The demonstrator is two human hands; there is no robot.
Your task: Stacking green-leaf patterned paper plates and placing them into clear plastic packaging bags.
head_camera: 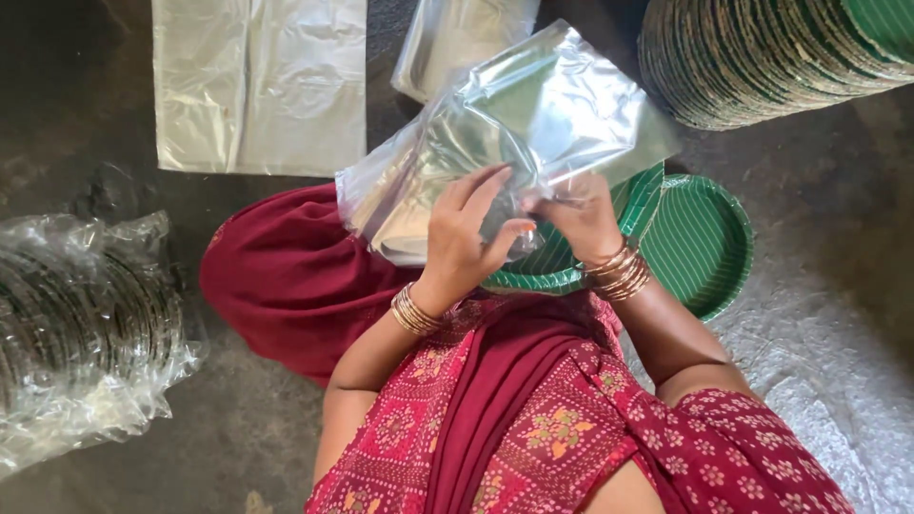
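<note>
While both hands pinch the near edge of a clear plastic bag [514,124], the left hand [464,238] closes thumb and fingers on the film, and the right hand [579,217] clamps the same edge just beside it, apparently to part the two layers at the bag's mouth. Held up above the lap, the bag tilts away toward the far right; it is transparent, glossy and creased, with bright reflections, and seems empty. Beneath it, on the lap and floor, lies a short stack of green striped paper plates [700,243], partly hidden by the bag. Farther right stands a tall stack of like plates [762,57]. Flat plastic bags [259,86] lie at the far left on the floor [838,209]. A wrapped bundle of plates [81,324] rests at near left.
</note>
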